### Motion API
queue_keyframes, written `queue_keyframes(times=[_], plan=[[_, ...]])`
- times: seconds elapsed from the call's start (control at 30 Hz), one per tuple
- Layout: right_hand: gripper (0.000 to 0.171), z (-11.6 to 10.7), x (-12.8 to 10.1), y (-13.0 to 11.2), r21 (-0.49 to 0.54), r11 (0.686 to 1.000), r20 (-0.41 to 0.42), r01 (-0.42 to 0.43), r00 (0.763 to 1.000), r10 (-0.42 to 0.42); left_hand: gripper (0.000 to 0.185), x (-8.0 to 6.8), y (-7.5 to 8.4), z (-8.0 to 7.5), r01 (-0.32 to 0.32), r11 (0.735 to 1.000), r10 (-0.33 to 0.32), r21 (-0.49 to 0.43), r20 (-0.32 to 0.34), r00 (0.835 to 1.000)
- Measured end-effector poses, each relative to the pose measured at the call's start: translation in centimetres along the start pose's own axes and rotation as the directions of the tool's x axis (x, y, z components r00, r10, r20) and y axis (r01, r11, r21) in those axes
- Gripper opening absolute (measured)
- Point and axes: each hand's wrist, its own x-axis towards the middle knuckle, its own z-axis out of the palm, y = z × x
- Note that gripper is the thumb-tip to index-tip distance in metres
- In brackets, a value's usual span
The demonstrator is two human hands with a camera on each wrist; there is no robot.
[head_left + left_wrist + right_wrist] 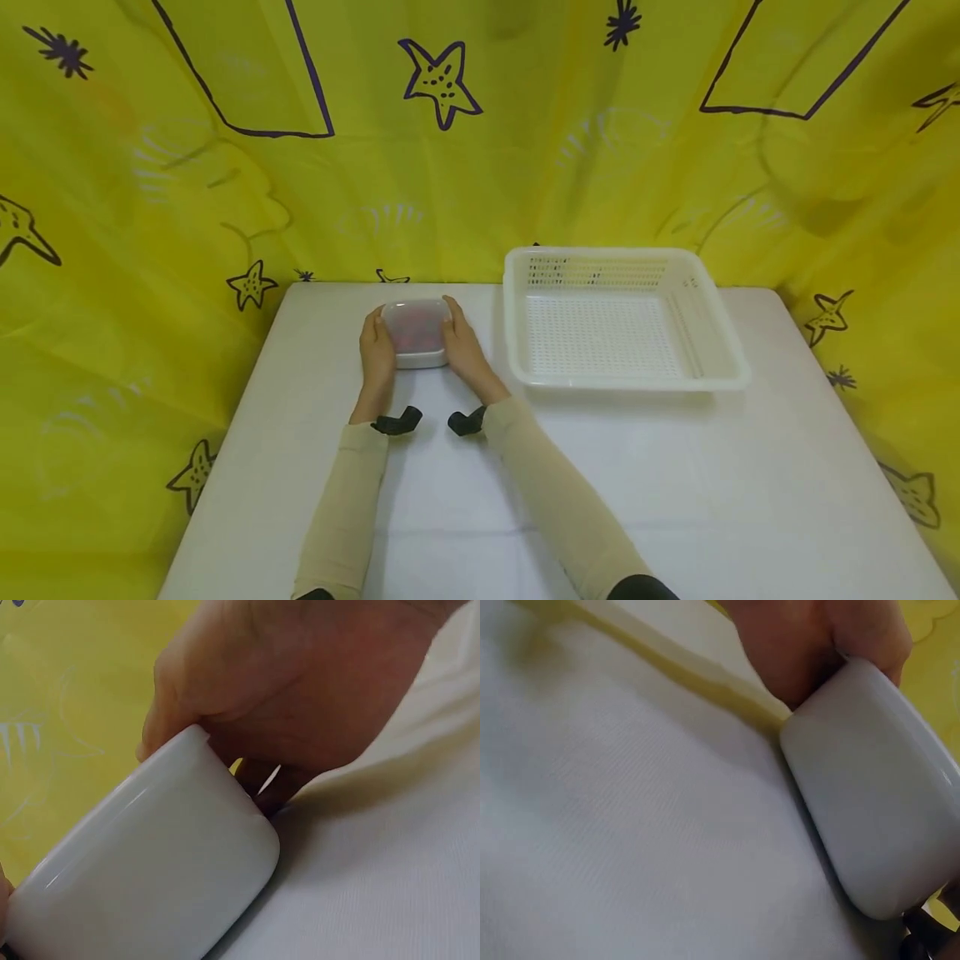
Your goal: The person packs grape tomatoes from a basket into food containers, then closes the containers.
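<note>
A white food container (420, 361) with a translucent lid (415, 325) is at the back left of the table, something reddish showing dimly through the lid. My left hand (378, 357) grips its left side, thumb up at the rim. On the opposite side, my right hand (467, 348) holds it the same way. The left wrist view shows the container's smooth wall (157, 847) close over the white cloth, fingers reaching round its end. From the right wrist, its rounded base (870, 795) sits right at the cloth; the lid's top is hidden there.
A large white plastic basket (630, 382) with slotted walls and a perforated floor stands to the right of the container. White cloth covers the table (450, 500). A yellow curtain (510, 183) with starfish drawings hangs behind and along both sides.
</note>
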Motion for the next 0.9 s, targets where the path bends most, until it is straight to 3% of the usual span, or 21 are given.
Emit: queue_keyframes(times=[0.17,0.47,0.7,0.9], plan=[[0.052,0.1,0.2,-0.3,0.016,1.000,-0.007,0.000,1.000,0.000,0.045,0.2,0.3,-0.3,0.054,0.999,-0.054,0.002,-0.011,0.998],[0.037,0.0,1.1,-1.5,0.202,0.971,-0.073,-0.128,0.987,0.145,0.042,1.0,1.1,-1.1,0.166,0.975,-0.162,-0.147,0.040,0.986],[0.031,-0.1,1.4,-2.1,0.188,0.974,-0.101,-0.129,0.984,0.150,0.039,1.2,1.5,-1.3,0.154,0.974,-0.149,-0.166,0.039,0.988],[0.039,-0.4,0.7,-2.1,0.073,0.989,-0.084,-0.126,0.988,0.132,0.041,0.8,1.8,-2.1,0.162,0.982,-0.156,-0.101,0.063,0.986]])
